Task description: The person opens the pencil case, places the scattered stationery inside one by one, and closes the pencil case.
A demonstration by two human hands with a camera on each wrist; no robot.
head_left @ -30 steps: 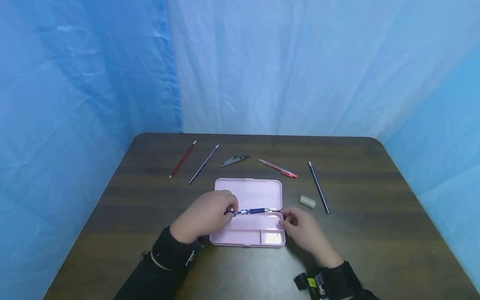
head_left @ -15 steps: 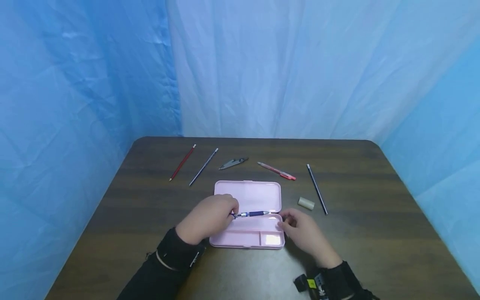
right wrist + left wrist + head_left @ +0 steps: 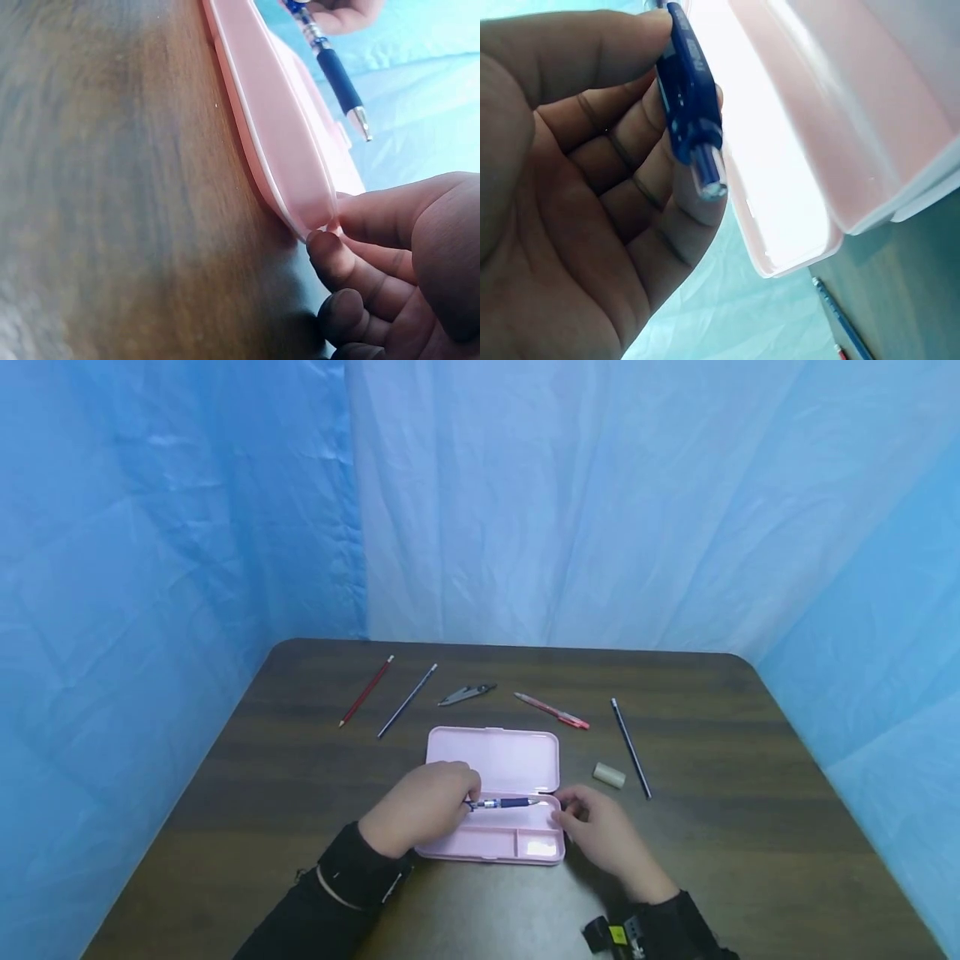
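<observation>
An open pink pencil case lies flat on the dark wooden table, lid away from me. My left hand pinches a blue pen by its rear end and holds it level over the case's long compartment. In the left wrist view the blue pen sits between thumb and fingers beside the pink pencil case. My right hand touches the case's right end; in the right wrist view its fingertips grip the corner of the pink pencil case, with the blue pen above it.
Behind the case lie a red pencil, a dark pencil, small grey snips and a red pen. To the right lie a black pencil and a beige eraser. Blue sheeting surrounds the table.
The left hand has lowered the blue pen slightly toward the case's long compartment. The right hand stays at the case's right end. The head view has shifted a little.
</observation>
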